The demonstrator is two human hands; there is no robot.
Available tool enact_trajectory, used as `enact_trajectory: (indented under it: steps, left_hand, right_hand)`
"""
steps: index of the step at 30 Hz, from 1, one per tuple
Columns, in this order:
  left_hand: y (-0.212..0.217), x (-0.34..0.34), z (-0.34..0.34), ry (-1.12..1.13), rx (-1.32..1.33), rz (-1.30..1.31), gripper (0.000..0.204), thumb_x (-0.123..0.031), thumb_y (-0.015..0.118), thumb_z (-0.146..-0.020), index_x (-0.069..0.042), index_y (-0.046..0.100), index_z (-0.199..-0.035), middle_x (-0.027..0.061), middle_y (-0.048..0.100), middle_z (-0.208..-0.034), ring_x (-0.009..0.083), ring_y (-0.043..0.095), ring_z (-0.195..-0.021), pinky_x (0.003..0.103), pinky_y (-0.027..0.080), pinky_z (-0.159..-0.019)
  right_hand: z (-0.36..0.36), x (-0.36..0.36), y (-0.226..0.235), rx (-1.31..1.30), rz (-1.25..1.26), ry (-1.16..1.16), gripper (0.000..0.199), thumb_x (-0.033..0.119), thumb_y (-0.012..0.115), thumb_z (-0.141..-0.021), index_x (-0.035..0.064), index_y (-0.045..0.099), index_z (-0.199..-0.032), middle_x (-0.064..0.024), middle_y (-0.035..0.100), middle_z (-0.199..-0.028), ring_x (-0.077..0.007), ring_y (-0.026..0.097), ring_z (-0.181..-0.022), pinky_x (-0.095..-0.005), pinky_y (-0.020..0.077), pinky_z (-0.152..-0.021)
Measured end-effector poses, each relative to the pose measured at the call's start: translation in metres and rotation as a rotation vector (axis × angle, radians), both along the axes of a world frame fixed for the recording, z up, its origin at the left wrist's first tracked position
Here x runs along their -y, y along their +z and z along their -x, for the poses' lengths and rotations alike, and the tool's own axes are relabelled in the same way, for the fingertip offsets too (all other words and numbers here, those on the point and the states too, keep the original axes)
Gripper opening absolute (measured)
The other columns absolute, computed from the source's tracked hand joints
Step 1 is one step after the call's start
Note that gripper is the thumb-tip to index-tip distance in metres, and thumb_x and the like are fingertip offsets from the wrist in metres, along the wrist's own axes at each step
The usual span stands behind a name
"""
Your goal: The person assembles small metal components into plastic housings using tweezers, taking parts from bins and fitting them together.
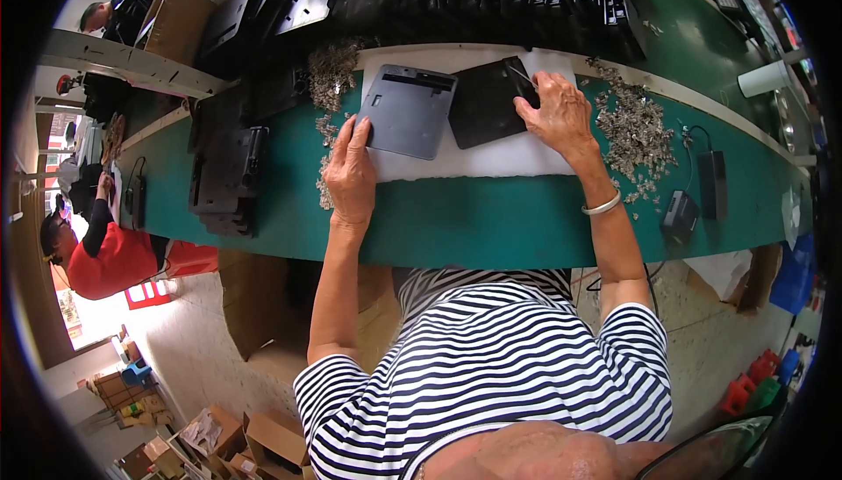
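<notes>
Left hand (351, 173) loosely grips grey panel (408, 111) edge; right hand (559, 113), half-closed, presses black panel (482, 104).

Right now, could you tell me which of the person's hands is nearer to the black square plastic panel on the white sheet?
Right. The right hand rests on the black square plastic panel; the left hand touches the grey plastic panel beside it.

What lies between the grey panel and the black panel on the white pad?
Head view: nothing; grey panel and black panel lie edge to edge on the white pad.
</notes>
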State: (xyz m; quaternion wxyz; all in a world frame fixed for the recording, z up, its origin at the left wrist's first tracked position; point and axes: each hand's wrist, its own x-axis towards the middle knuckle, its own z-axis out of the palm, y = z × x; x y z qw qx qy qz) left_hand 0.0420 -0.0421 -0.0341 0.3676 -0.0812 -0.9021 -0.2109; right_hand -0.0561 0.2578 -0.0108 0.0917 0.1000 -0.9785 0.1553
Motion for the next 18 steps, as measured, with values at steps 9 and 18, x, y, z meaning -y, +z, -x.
enact_trajectory:
  steps: [9, 18]
  left_hand:
    - [0.004, -0.005, -0.011, 0.051, 0.32, 0.287, 0.047, 0.006, 0.056, -0.081, -0.006, 0.059, -0.126, 0.019, 0.051, -0.135, 0.0364, 0.054, -0.119, 0.044, 0.049, -0.095]
    - [0.054, -0.109, -0.012, -0.462, 0.305, 0.106, 0.088, -0.025, 0.078, -0.073, 0.0, 0.034, -0.144, 0.0227, 0.032, -0.148, 0.04, 0.034, -0.136, 0.053, 0.025, -0.111]
  right_hand:
    - [0.009, -0.026, 0.021, 0.244, 0.323, 0.004, 0.039, 0.034, 0.071, -0.068, -0.0001, 0.066, -0.087, -0.0141, 0.063, -0.072, -0.0284, 0.064, -0.072, -0.0394, 0.0511, -0.069]
    - [-0.019, -0.043, 0.047, 0.652, 0.932, 0.056, 0.023, 0.028, 0.069, -0.083, 0.0057, 0.065, -0.079, 0.007, 0.053, -0.064, -0.001, 0.04, -0.054, -0.0206, 0.0301, -0.046]
